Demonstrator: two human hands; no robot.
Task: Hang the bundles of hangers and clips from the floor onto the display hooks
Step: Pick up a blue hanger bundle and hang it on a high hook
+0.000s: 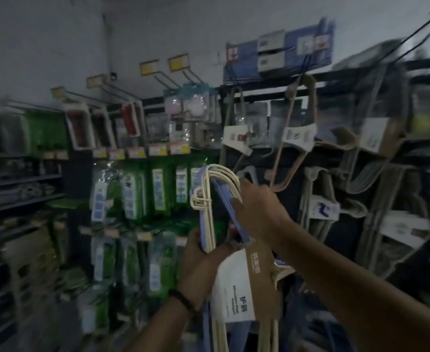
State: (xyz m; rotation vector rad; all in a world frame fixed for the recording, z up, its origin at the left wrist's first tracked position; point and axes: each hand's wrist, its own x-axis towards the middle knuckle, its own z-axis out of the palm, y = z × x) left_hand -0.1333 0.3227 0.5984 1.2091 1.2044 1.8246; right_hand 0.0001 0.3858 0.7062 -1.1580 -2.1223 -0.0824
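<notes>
In a dim shop aisle, a dark display wall (290, 214) fills the far side. Green packets (132, 194) hang in rows on its left, and hung hanger bundles (376, 138) crowd its right. Near the camera, at centre, a person holds up a bundle of cream and lavender hangers (207, 214), off the floor but not yet on any peg. Its paper sleeve (236, 288) hangs low, near the wrists.

The left hand (201, 262) is clenched round the bundle's rods just above the sleeve. The right hand (257, 209), higher and to the right, grasps the lavender bar just below the curved tops (221, 171). Bare display hooks (112, 90) with yellow tags jut out at upper left. Another hook (295, 80), farther right, already carries a bundle.

The curved tops fan out rather than lie flush, so a peg could likely catch only some of them and leave the rest sagging in the sleeve. The hung stock to the right sits close, so a wide swing could snag it or knock it off. Poor light and blur make the peg tips hard to judge. A black wristband (183, 299) circles the left wrist and could catch on the sleeve's edge.
</notes>
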